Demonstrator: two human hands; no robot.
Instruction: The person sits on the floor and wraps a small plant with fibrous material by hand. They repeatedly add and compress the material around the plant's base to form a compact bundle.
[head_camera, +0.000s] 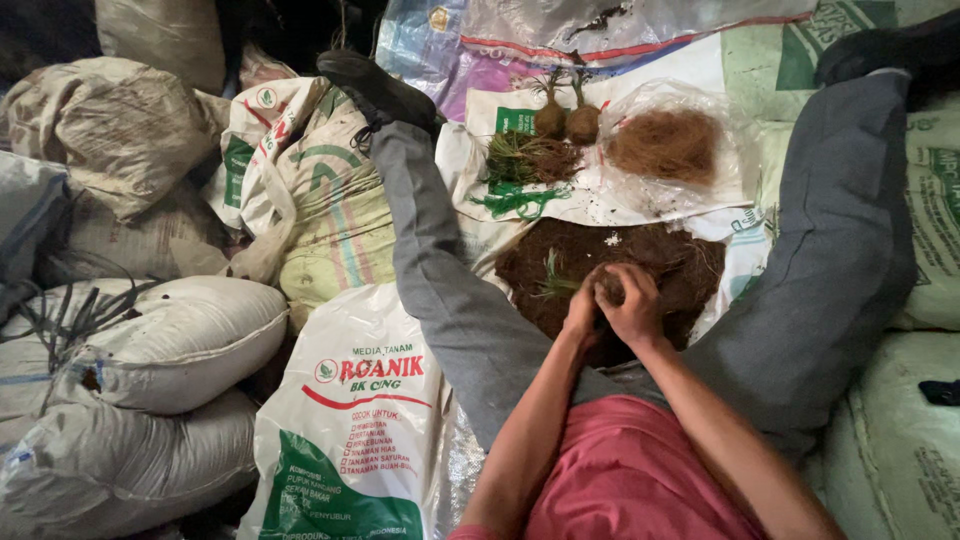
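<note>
A person in a pink shirt (630, 480) sits among stacked sacks, legs in grey trousers (450, 290) spread to either side of a work patch on the floor. Both hands meet over a mound of dark brown planting soil (660, 270) heaped on a white plastic sack (735, 255) between the knees. The left hand (582, 308) and the right hand (632, 303) press against each other, fingers curled together around a small clump of the soil; what lies inside the clump cannot be told. A small green seedling (552, 285) lies on the near left part of the mound, just beside the left hand.

Beyond the mound, toward the far edge of the sack, rest a bundle of green seedlings with tangled roots (525, 158) and loose green string (520, 203). Farther still stand two round soil balls with shoots (566, 120), side by side. To their right, a tuft of reddish-brown coconut fibre (665, 145) sits on clear plastic.

A printed white and green sack (350, 440) lies at near left, with bulging grey sacks (150, 340) beyond it.
</note>
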